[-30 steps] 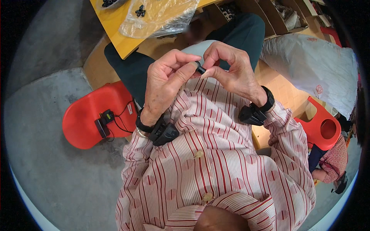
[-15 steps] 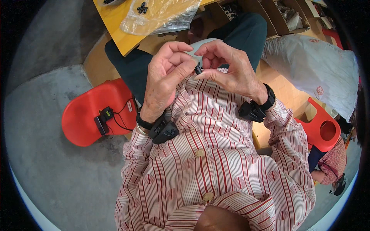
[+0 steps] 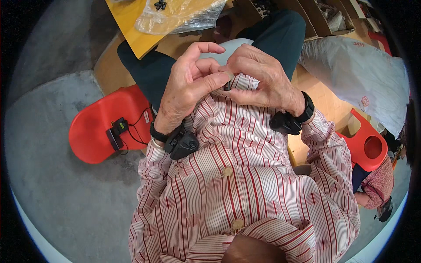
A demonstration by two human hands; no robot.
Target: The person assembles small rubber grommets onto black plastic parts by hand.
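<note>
**Small black part [image 3: 227, 87] gripped at the fingertips of left hand [image 3: 186, 87] and right hand [image 3: 262, 79]**

The part is located in front of the shirt, above the lap, and is mostly covered by the fingers (its full shape cannot be verified). The left hand is clamped on it, thumb tip pressed over the upper end and forefinger raised clear; the opposing finger is hidden. The right hand is clamped on it from the other side, thumb at the lower end and bent forefinger above.

Each wrist carries a strap: a left black wrist device [image 3: 183, 145] and a right black wrist device [image 3: 285, 123]. The wearer has on a red-striped shirt [image 3: 228, 186] and dark green trousers [image 3: 287, 35].

Beyond the left hand, a yellow tabletop [image 3: 124, 19] bears a clear plastic bag [image 3: 184, 19] and small black pieces [image 3: 160, 5]. To the left, a red stool [image 3: 92, 127] supports a black electronic unit [image 3: 115, 138] with cable. At far right: cardboard boxes [image 3: 303, 19], a whitish woven sack [image 3: 351, 74], a second red stool [image 3: 372, 163] with a round hole, and, partly behind it, a co-worker's patterned sleeve [image 3: 380, 184].
</note>
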